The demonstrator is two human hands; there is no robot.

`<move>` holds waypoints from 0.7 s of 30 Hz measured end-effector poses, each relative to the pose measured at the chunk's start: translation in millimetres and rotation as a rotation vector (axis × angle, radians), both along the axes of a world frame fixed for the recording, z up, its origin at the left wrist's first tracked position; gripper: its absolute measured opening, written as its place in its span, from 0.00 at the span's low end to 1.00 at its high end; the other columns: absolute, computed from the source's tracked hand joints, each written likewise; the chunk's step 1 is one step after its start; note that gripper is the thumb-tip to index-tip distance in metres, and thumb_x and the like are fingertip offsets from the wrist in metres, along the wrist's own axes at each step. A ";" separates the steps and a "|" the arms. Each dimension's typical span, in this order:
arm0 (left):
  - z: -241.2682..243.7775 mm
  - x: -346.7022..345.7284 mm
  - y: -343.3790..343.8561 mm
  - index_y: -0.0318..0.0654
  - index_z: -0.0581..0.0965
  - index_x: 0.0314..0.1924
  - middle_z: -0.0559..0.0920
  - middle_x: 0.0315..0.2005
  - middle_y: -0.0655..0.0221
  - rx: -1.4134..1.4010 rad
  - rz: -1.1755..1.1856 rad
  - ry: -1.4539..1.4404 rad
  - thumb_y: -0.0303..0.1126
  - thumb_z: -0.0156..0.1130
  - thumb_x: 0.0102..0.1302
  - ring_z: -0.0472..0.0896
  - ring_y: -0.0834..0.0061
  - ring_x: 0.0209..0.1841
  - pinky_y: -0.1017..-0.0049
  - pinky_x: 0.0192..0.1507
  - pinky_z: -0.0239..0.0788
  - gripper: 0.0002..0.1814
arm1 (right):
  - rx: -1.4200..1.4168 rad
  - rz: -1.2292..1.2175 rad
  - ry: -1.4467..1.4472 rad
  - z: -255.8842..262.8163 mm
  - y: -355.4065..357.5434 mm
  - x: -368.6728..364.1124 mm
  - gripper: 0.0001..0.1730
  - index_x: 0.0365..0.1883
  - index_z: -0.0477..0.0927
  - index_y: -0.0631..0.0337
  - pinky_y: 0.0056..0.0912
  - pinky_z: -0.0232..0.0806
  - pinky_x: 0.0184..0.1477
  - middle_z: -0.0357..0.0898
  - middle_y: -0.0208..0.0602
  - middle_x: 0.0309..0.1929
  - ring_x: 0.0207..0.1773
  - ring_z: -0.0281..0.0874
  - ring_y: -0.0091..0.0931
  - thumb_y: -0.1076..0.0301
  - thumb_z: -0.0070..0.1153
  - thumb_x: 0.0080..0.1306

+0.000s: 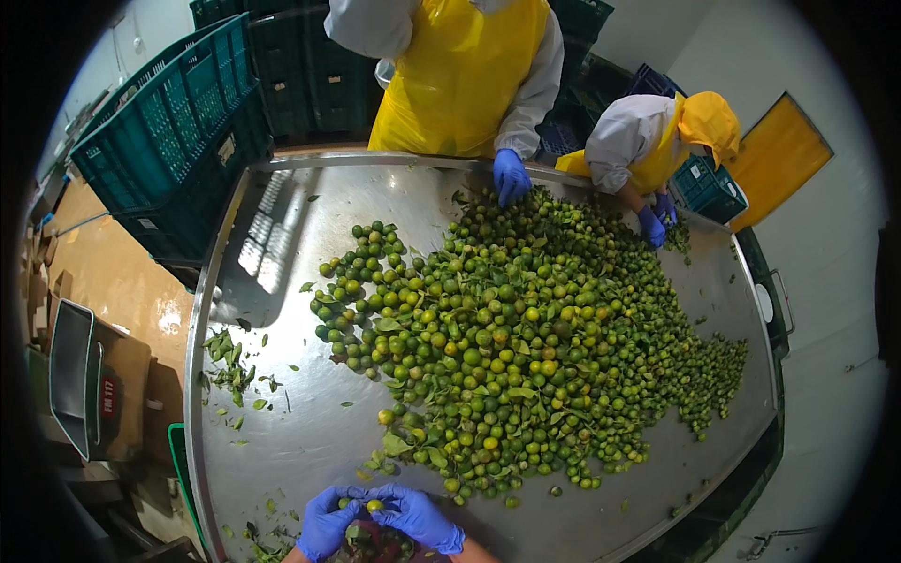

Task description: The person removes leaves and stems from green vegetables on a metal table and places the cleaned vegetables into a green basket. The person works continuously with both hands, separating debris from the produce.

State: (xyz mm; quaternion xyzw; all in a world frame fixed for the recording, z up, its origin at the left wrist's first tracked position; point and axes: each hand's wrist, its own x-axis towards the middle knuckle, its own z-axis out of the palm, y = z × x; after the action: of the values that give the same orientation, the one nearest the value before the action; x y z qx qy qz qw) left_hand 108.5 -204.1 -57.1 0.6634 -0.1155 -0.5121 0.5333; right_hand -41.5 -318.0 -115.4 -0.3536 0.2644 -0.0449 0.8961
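My left hand (pixel 325 522), in a blue glove, grips a small green citrus fruit (pixel 343 503) at the table's near edge. Beside it my right hand (pixel 420 522), gloved alike, has a yellow-green citrus fruit (pixel 375 506) between its fingers. The fingertips of both hands nearly meet. Just below them is something reddish (pixel 383 533) with green fruit and leaves, partly hidden by the hands. Beyond my hands a large heap of small green and yellow citrus fruits (pixel 507 338), mixed with leaves, spreads over the stainless steel table (pixel 317 429).
Loose leaves (pixel 231 362) lie on the table's left side. Across it, a co-worker's gloved hand (pixel 511 176) touches the heap; another person (pixel 644 141) bends over the far right corner. Green plastic crates (pixel 169 134) stand stacked at left, near a metal bin (pixel 74 380).
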 end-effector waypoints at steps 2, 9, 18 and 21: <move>5.6 -2.0 5.6 0.26 0.77 0.49 0.84 0.41 0.61 -0.011 0.027 0.034 0.22 0.59 0.70 0.83 0.74 0.41 0.73 0.48 0.77 0.10 | -0.025 0.000 -0.009 3.8 5.1 0.0 0.19 0.57 0.74 0.66 0.23 0.71 0.56 0.79 0.32 0.51 0.53 0.76 0.20 0.72 0.60 0.70; 30.7 -3.4 24.2 0.25 0.77 0.50 0.84 0.40 0.61 -0.073 -0.004 -0.004 0.23 0.59 0.70 0.84 0.74 0.40 0.73 0.48 0.78 0.11 | -0.035 -0.004 -0.035 35.7 15.8 1.2 0.18 0.55 0.74 0.68 0.24 0.73 0.55 0.80 0.36 0.50 0.52 0.79 0.22 0.72 0.61 0.70; 45.3 -13.3 55.2 0.27 0.77 0.50 0.84 0.40 0.62 -0.103 -0.016 -0.055 0.23 0.59 0.70 0.83 0.77 0.40 0.76 0.46 0.76 0.11 | -0.078 -0.001 -0.026 62.9 43.3 -5.3 0.18 0.55 0.75 0.68 0.24 0.73 0.54 0.82 0.36 0.48 0.52 0.79 0.22 0.72 0.61 0.70; 53.1 -15.6 60.5 0.27 0.77 0.50 0.84 0.40 0.63 -0.106 -0.013 -0.056 0.23 0.59 0.70 0.83 0.77 0.39 0.77 0.45 0.76 0.11 | -0.098 -0.006 -0.037 67.5 49.6 -6.1 0.18 0.55 0.75 0.68 0.24 0.73 0.54 0.82 0.36 0.48 0.52 0.80 0.21 0.73 0.61 0.69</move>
State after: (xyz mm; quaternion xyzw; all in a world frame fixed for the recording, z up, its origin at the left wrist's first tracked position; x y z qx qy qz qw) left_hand 92.8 -143.6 -4.0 0.6476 -0.1614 -0.4899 0.5609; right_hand -47.6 -268.4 -47.9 -0.3955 0.2461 -0.0669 0.8824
